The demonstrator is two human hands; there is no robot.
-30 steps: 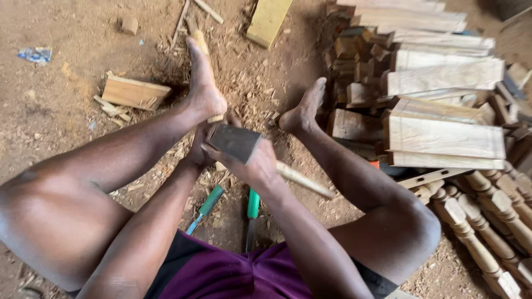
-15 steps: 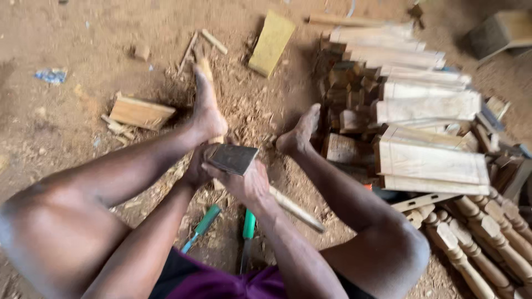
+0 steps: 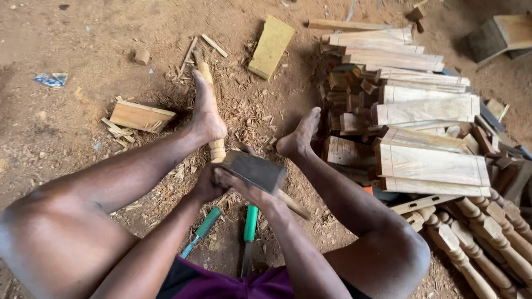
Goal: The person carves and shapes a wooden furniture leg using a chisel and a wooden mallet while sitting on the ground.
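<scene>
At the centre of the frame the right hand [image 3: 244, 191] is wrapped around a dark wooden mallet [image 3: 255, 170]. Just left of it, the left hand [image 3: 208, 185] is closed around a pale turned spindle [image 3: 213, 145] on the dirt floor [image 3: 66, 39]. Two green-handled chisels [image 3: 250, 222] lie below, and stacked planks [image 3: 426, 111] fill the right.

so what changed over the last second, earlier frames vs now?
Little. The right hand keeps its grip on the dark wooden block, which sits slightly lower over the turned spindle. The left hand stays on the spindle beneath it. Nothing taken up or let go. Both feet, the two green-handled chisels and the stacked boards lie as before; the apparent shift is mostly the camera's.
</scene>
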